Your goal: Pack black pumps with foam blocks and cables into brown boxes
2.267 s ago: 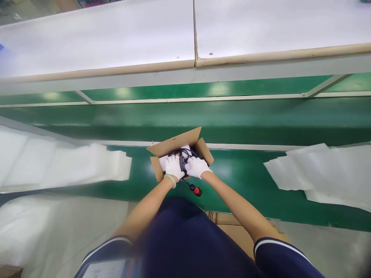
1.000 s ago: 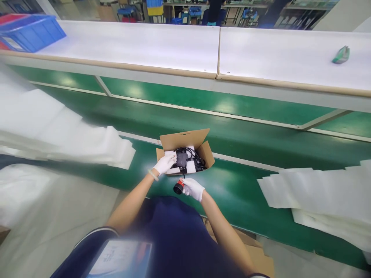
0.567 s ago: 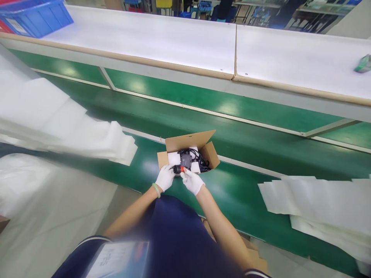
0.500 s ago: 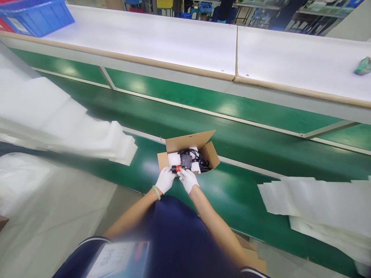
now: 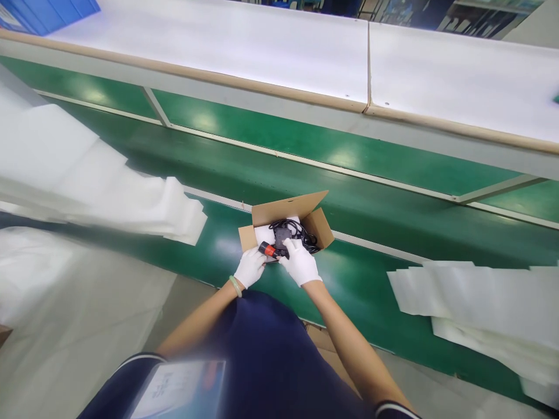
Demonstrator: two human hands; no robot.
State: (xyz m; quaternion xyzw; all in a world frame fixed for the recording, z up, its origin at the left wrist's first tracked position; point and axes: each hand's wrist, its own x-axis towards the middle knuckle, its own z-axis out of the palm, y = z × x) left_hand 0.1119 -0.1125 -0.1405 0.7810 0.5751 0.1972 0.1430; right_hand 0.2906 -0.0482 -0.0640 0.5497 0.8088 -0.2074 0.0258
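An open cardboard box (image 5: 290, 208) sits on the green belt in front of me, its flaps up. A black device (image 5: 282, 235), a coiled black cable (image 5: 311, 240) and white padding (image 5: 264, 234) fill it. Across the front of the box lies a black-and-red cylindrical connector (image 5: 269, 250), tilted down to the right. My left hand (image 5: 250, 267), white-gloved, is closed at its left part; the fingertips are partly hidden. My right hand (image 5: 301, 265), gloved too, has thumb and forefinger around its right end, over the device.
White foam sheets lie stacked on the left (image 5: 131, 195) and right (image 5: 476, 297) of the green belt (image 5: 362, 279). A white shelf (image 5: 244, 46) runs behind, with a blue bin (image 5: 52, 14) at its left end.
My right hand has shifted right and further over the box. The connector has turned from nearly level to slanting down rightward. My left hand has hardly moved.
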